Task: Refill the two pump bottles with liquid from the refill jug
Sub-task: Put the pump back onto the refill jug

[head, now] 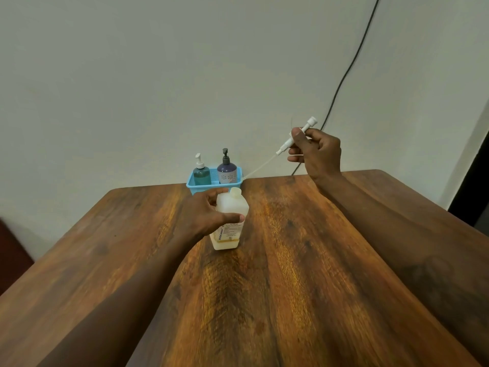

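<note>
Left hand [209, 213] around jug [233, 205]; right hand [318, 152]: pump [309, 125]

The left forearm [127, 287] and the right forearm [397, 234] were bare along all their visible length, from the lower edge up to the wrists. The left hand [211, 215] and the right hand [317, 152] were bare as well. Each thumb showed a short-trimmed nail. Finer marks were too blurred to tell.
</note>
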{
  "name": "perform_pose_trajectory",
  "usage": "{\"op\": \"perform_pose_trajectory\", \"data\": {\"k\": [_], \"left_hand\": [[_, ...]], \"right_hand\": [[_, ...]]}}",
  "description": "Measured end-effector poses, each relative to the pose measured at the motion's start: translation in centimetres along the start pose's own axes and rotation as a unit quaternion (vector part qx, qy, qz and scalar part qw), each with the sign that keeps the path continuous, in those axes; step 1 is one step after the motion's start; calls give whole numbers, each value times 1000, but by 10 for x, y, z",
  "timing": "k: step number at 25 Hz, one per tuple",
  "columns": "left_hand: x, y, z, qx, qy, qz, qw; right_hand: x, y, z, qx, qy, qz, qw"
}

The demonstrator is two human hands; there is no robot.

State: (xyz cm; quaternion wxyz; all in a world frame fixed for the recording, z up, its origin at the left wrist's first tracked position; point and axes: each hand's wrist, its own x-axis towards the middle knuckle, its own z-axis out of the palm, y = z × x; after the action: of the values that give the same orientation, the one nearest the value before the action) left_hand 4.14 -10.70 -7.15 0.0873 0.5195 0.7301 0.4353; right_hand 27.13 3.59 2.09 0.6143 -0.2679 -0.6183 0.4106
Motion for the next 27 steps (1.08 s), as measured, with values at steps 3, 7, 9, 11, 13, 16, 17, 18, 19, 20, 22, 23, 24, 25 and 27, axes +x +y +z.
{"op": "perform_pose_trajectory", "data": {"k": [3,7,9,11,13,16,17,18,19,20,22,23,24,25,27], "left_hand": [[-3,4,0,16,3,5,1000],[-6,8,-2,-11,13,11,1000],[-8,9,-4,-20,19,16,999],[-9,9,-5,-21,18,17,999],[-11,11,-6,-17,10,18,1000],[-14,16,-7,-19,5,27,999],[-15,18,-7,-25,6,32,999],[-15,21,-6,-30,8,37,999],[-15,24,-5,-33,12,40,999],[-15,27,-5,-38,16,41,998],[-15,33,-6,-63,24,41,997],[-15,35,-7,-82,24,41,995],[-14,38,-9,-99,20,43,994],[-14,41,-10,-113,14,47,992],[-14,44,-11,-130,11,48,990]], "right_hand": [[0,-8,8,15,-28,-8,999],[-2,-9,15,2,-50,-20,999],[-4,-9,17,3,-65,-13,998],[-8,-8,20,-3,-78,-9,997],[-11,-8,24,-1,-89,-5,996],[-13,-4,30,-41,-170,14,984],[-14,-3,32,-59,-210,22,976],[-15,-1,34,-66,-243,30,967],[-17,0,36,-61,-267,37,961],[-18,0,37,-51,-284,44,957],[-21,0,38,-43,-316,54,946],[-22,-1,39,-48,-335,58,939],[-23,-2,39,-52,-351,63,933],[-24,-3,39,-53,-363,68,928],[-25,-5,39,-53,-375,71,923]]}}
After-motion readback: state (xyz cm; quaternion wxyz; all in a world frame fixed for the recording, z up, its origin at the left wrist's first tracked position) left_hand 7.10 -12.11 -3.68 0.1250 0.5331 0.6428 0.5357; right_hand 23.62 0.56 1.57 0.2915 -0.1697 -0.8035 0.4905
